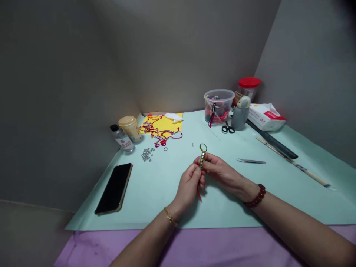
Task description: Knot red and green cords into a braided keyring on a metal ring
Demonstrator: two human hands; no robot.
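Observation:
A braided cord bracelet (203, 157) with a row of shiny beads or nuts stands between my two hands, over the middle of the table. Its green cord loop (203, 147) sticks up at the top. My left hand (191, 181) pinches the lower end between thumb and fingers. Higher up, the thumb and fingers of my right hand (217, 168) are closed on the beaded part. From under my left fingers a red cord end (199, 193) hangs down. The fingers partly cover the bracelet's lower part.
Left lie a phone (114, 188), small metal nuts (147, 154), a bottle (124, 141) and a yellow-lidded cup (130, 128). Tangled cords cover yellow paper (178, 126). Behind stand a clear tub (219, 105) and grey bottle (240, 118). Right are scissors (228, 129), tweezers (251, 161) and wrapped chopsticks (294, 163).

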